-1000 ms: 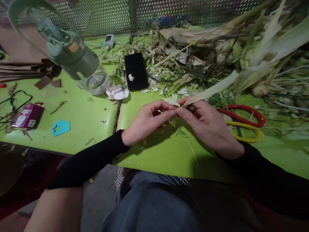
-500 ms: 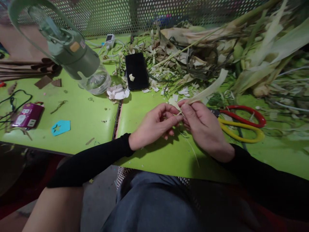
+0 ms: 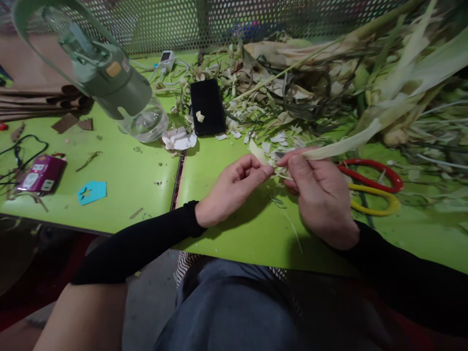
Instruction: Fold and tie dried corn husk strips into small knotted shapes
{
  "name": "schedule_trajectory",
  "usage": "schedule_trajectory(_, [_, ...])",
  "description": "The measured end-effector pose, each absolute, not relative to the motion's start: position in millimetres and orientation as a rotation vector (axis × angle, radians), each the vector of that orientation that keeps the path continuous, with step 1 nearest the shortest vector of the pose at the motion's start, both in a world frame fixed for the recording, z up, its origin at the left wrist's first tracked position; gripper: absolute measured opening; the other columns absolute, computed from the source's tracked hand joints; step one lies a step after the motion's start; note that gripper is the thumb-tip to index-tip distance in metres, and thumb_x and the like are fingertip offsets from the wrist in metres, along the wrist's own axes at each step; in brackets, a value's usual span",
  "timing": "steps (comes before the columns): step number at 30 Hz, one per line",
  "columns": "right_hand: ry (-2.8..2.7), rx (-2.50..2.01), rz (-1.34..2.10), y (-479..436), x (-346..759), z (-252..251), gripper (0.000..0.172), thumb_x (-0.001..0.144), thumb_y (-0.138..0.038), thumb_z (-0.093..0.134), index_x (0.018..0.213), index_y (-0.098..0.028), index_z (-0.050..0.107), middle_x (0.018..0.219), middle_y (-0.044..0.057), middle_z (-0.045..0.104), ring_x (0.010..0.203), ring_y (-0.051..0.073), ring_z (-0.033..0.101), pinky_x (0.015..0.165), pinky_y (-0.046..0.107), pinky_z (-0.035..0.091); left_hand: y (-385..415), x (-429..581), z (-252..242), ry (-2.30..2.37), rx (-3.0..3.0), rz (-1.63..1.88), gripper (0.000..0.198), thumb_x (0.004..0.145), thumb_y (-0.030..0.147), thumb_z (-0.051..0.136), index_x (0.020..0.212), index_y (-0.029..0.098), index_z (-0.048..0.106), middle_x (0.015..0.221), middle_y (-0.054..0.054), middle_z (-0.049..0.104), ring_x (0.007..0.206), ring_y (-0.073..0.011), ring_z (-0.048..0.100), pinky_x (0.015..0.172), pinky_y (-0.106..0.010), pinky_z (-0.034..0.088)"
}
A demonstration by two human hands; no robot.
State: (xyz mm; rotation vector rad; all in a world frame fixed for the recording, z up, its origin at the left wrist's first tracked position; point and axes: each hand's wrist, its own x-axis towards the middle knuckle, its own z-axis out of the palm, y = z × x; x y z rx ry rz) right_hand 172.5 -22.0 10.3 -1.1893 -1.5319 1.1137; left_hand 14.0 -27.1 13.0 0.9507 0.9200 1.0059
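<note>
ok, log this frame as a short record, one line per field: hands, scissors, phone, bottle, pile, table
left hand: pinching a pale leaf piece
right hand: holding a long pale strip
scissors: red and yellow handles, partly hidden by right hand
phone: dark screen, small scrap on it
bottle: green top, clear base, beside crumpled paper
pile: leaves and shreds, behind the hands
table: green, littered with bits

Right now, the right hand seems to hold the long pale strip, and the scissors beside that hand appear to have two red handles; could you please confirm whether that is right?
Not quite: the scissors do not have two red handles. The head view shows one red handle and one yellow handle. The rest stands: they lie beside the right hand, which holds the long pale strip.
</note>
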Motion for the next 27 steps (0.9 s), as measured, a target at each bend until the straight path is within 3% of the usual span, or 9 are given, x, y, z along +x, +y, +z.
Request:
schedule_trajectory(9, [-1.372,-1.149,1.095,-23,170,11,0.026,0.096,-0.051,0.064,0.084,-0.029,0.069,0.070,-0.002,0.045,0.057,0.014,0.038,0.051,0.030,0.030,-33,14,24,0.901,0.944,0.918,0.041,0.089,0.054,0.072,0.082,0.023,0.046,0.057,0.009,0.032,0.046,-0.0055,0.025,0.042,-0.024,0.023])
schedule_trajectory(17, [-1.257,-1.049,1.311,-21,168,16,0.030,0.090,-0.055,0.070,0.080,-0.028,0.062,0.059,-0.006,0.031,0.049,0.012,0.026,0.045,0.030,0.020,-30,10,17,0.834,0.881,0.816,0.032,0.095,0.048,0.066,0.087,0.025,0.045,0.053,0.010,0.024,0.041,-0.0060,0.020,0.039,-0.023,0.017])
schedule_trajectory(22, [-1.337,-1.194,1.321,-16,173,13,0.030,0.091,-0.058,0.067,0.087,-0.028,0.070,0.072,-0.003,0.051,0.050,0.010,0.032,0.043,0.028,0.026,-25,7,11,0.837,1.018,0.873,0.045,0.082,0.059,0.077,0.090,0.025,0.048,0.054,0.011,0.029,0.046,-0.0062,0.023,0.043,-0.024,0.018])
schedule_trajectory(25, [-1.444,-1.217,1.293,-14,174,12,0.032,0.092,-0.058,0.066,0.089,-0.026,0.072,0.088,-0.001,0.064,0.056,0.009,0.043,0.049,0.026,0.039,-21,7,9,0.871,1.145,0.932,0.047,0.077,0.059,0.081,0.086,0.022,0.053,0.059,0.008,0.039,0.052,-0.0061,0.033,0.048,-0.024,0.026])
schedule_trajectory(27, [-1.490,-1.218,1.290,-13,174,14,0.035,0.091,-0.060,0.066,0.089,-0.026,0.073,0.088,0.001,0.067,0.060,0.011,0.050,0.052,0.026,0.044,-21,7,9,0.891,1.206,0.953,0.047,0.078,0.058,0.080,0.079,0.019,0.054,0.065,0.006,0.048,0.057,-0.0056,0.040,0.050,-0.023,0.033])
